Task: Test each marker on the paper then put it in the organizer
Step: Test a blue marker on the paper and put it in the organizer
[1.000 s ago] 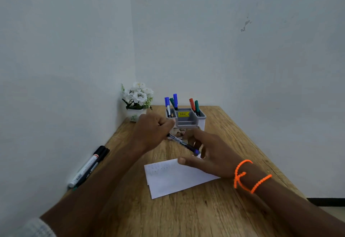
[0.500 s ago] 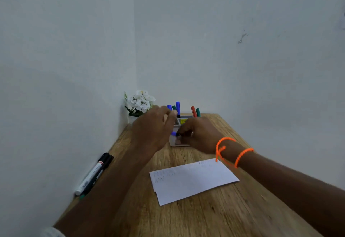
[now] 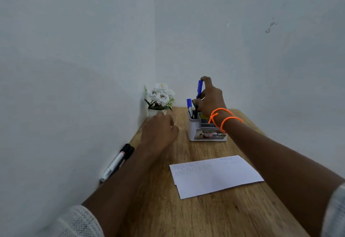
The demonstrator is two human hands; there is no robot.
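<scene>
Now | right hand (image 3: 211, 100) fingers pinch blue marker (image 3: 199, 89) above organizer (image 3: 194, 130) | left hand (image 3: 158, 132) fingers loosely spread, empty

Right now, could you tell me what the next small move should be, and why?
Probably lower and release the blue marker: the right hand pinches it upright over the organizer's left rear compartment. Two markers by the wall seem to be waiting.
</scene>
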